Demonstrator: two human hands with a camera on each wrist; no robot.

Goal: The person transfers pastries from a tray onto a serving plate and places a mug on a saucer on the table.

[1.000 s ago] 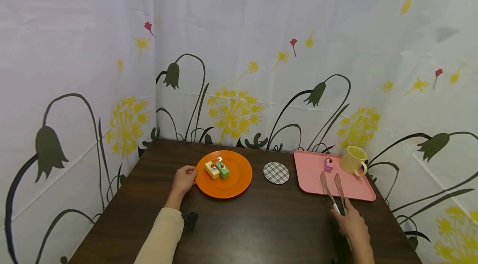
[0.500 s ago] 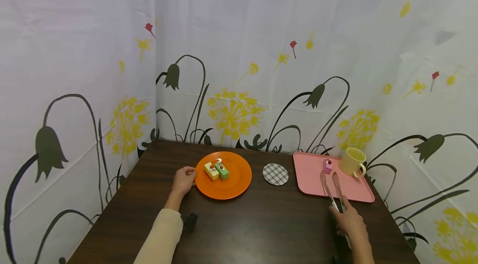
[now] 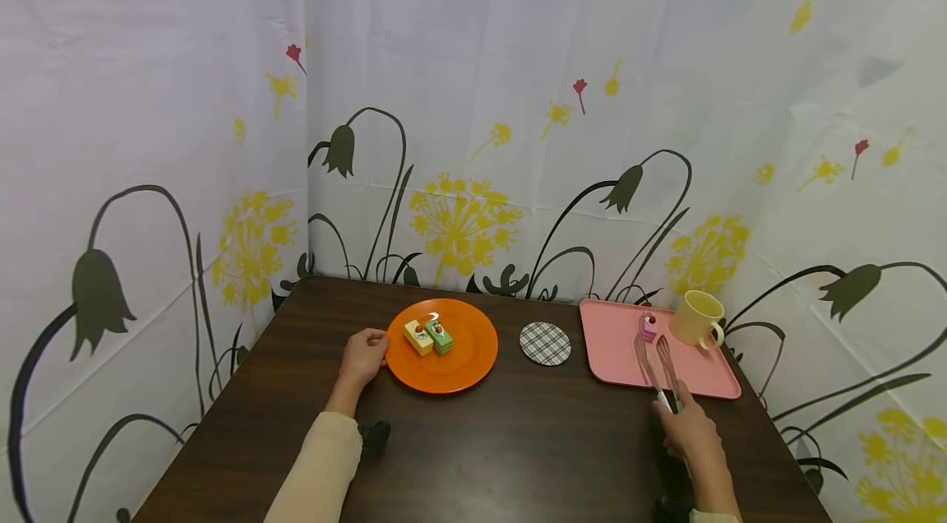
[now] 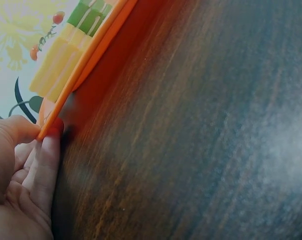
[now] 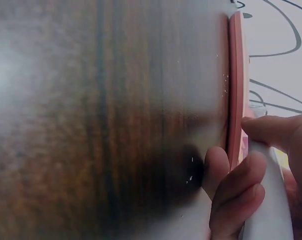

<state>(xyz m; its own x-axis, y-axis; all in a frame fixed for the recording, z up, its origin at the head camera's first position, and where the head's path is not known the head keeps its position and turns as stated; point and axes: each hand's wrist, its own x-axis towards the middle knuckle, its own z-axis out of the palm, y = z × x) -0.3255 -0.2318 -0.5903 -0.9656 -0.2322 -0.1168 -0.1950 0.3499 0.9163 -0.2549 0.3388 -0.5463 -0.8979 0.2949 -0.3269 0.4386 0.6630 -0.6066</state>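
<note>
Tongs (image 3: pixel 651 375), tips apart, gripped in right hand (image 3: pixel 692 428) by pink cake (image 3: pixel 648 329) on tray (image 3: pixel 614 346); contact unclear from where I stand. Left hand (image 3: pixel 364 357) pinches plate (image 3: pixel 473 358) rim. Cake looks light; best taken gently by its sides.

The head camera looks forward and down across the worktop (image 3: pixel 481 457), far enough back for the orange plate (image 3: pixel 466 367), the pink tray (image 3: pixel 610 350) and the curtain (image 3: pixel 473 38). Each wrist camera sits low and close, tipped sideways: the left faces the plate's rim beside the left fingers (image 4: pixel 22 129), the right the tray's edge past the right fingers (image 5: pixel 243 200). Head and left share the plate; head and right, the tray.
</note>
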